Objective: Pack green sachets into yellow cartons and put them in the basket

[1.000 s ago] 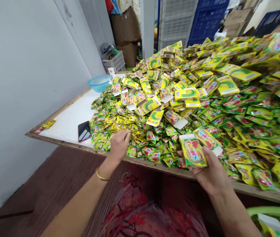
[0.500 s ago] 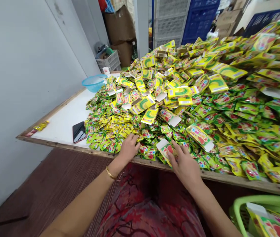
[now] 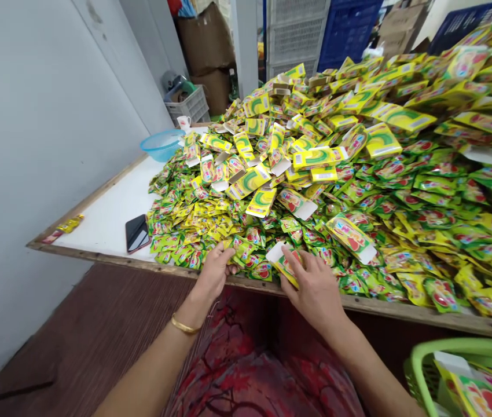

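My left hand [image 3: 216, 269] is closed in a pinch on green-and-yellow candy packets [image 3: 242, 250] near the table's front edge. Their exact number cannot be made out. My right hand [image 3: 315, 286] grips a small yellow-and-green carton [image 3: 287, 262] with a red fruit picture, its white end flap open and pointing left toward the packets. Part of the carton is hidden under my fingers. Beneath and beyond both hands spreads a heap of small shiny packets [image 3: 185, 231], green and yellow. Another carton [image 3: 350, 236] with an open flap lies on the heap to the right.
Many cartons [image 3: 319, 157] are piled behind the packets. A phone [image 3: 137, 233] and a blue basin [image 3: 162, 147] are on the white tabletop [image 3: 102, 217] at left. At lower right stands a green basket [image 3: 422, 370] with cartons inside. A wooden rim [image 3: 159, 267] edges the table.
My left hand has picked up packets from the heap and holds them near the carton. The carton in my right hand has shifted slightly left, and my fingers have closed more around it.
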Tool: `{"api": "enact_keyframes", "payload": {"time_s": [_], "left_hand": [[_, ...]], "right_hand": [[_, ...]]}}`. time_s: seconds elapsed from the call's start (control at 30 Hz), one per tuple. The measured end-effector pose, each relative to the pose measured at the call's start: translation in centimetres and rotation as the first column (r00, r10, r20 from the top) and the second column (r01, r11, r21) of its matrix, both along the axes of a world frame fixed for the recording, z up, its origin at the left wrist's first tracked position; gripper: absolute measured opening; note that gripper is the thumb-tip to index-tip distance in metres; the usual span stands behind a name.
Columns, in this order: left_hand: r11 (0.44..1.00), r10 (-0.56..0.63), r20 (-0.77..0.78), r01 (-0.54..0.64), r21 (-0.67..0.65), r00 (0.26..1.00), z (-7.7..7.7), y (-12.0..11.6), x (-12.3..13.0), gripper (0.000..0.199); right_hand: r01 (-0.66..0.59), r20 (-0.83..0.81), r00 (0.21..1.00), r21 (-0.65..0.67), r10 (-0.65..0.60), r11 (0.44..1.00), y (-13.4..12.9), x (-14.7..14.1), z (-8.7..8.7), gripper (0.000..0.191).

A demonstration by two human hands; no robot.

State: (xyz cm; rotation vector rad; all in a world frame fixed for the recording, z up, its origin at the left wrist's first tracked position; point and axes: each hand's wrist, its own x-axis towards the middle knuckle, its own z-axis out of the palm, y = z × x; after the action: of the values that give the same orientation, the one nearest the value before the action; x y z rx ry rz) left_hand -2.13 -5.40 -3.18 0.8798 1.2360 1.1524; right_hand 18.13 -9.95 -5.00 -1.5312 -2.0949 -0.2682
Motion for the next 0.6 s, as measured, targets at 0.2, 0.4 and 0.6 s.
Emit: {"api": "enact_keyframes", "payload": {"time_s": [0.2, 0.4, 0.6], "left_hand": [[0.975, 0.015, -0.332, 0.059, 0.212, 0.943, -0.2, -0.3, 3.4, 0.014], [0.915, 0.164, -0.628, 0.120, 0.384, 0.761, 0.9, -1.0, 4.7, 0.018], [0.933, 0.001, -0.596, 0.213, 0.289, 0.803, 1.4, -0.5, 4.7, 0.016]], "right_hand": [[0.010, -0.041, 0.999, -0.010, -0.010, 1.000, -0.6, -2.0, -0.2, 0.047], [0.012, 0.016, 1.000, -0.039, -0.011, 0.999, -0.9, -2.1, -0.7, 0.053], [0.015, -0.048, 0.999, 0.010, -0.015, 1.000, -0.9, -1.8, -1.5, 0.063]]}}
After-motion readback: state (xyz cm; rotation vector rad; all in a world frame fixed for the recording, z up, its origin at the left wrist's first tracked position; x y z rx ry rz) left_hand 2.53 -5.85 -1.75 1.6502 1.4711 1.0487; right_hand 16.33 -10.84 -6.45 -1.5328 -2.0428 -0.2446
